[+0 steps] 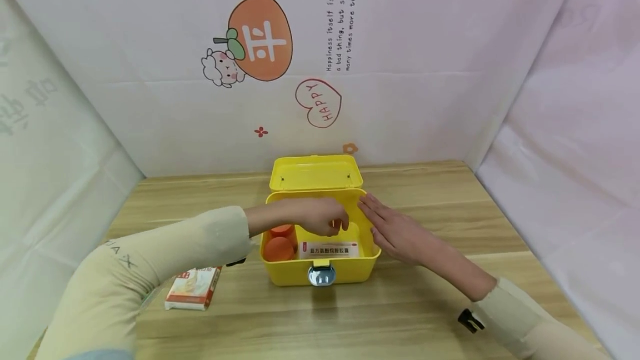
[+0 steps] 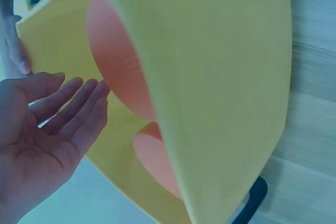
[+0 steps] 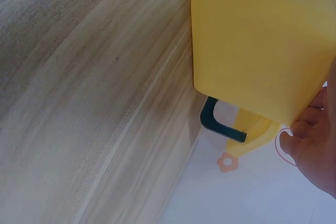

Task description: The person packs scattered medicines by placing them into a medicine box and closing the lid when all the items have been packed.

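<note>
A yellow box (image 1: pixel 295 274) stands on the table with its lid (image 1: pixel 316 174) raised at the back. Inside lie two orange-topped round containers (image 1: pixel 278 249) on the left and a white carton (image 1: pixel 329 250) with printed characters along the front. My left hand (image 1: pixel 320 216) hangs over the box's interior, fingers loosely bent and holding nothing; the left wrist view shows the palm (image 2: pixel 47 140) near the orange containers. My right hand (image 1: pixel 397 232) rests its extended fingers on the box's right rim. In the right wrist view, that hand (image 3: pixel 315 145) is partly cut off at the edge.
A small white and orange carton (image 1: pixel 193 289) lies on the table left of the box, near my left sleeve. A metal latch (image 1: pixel 321 275) sits on the box front. A dark handle (image 3: pixel 223 127) shows in the right wrist view. Printed cloth (image 1: pixel 400 71) hangs behind.
</note>
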The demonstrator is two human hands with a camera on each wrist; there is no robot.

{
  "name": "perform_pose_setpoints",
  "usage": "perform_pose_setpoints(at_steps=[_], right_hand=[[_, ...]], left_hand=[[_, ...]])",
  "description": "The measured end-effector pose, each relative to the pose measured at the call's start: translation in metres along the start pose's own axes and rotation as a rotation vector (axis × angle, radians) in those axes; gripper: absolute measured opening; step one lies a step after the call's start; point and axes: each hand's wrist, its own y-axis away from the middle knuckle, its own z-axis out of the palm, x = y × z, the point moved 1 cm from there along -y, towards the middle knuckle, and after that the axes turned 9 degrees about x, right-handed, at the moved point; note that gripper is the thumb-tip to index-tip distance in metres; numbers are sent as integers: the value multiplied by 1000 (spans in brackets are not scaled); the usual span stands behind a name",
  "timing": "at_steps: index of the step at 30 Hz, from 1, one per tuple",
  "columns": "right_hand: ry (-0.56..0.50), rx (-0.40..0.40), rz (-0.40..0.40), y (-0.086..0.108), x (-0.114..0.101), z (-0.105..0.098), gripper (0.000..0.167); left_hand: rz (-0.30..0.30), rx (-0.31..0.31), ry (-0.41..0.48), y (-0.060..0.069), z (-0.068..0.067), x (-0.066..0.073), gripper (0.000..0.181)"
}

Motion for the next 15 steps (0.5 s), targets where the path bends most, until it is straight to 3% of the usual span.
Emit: perform_pose_setpoints(at_steps=[7, 15], right_hand=[[5, 2, 11, 2, 0, 1, 57], [-4, 17, 0, 1, 1, 2, 56]], left_hand=[[-39, 132, 41, 17, -7, -2, 25], [-59, 240, 87, 36, -16, 0, 28]])
